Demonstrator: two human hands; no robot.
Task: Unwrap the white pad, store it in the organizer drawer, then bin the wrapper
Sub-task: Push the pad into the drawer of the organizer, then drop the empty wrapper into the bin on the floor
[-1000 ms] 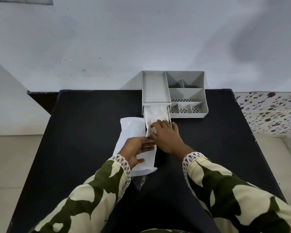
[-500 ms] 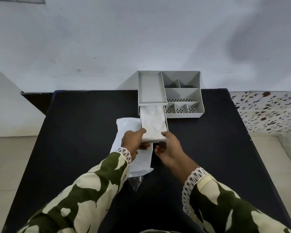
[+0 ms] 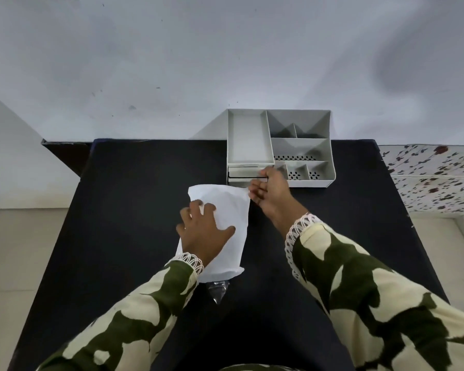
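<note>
Drawer pushed in; left hand apparently flat on wrapper.

We find no text, label, brand, number or sign that can be read anywhere in this view.
</note>
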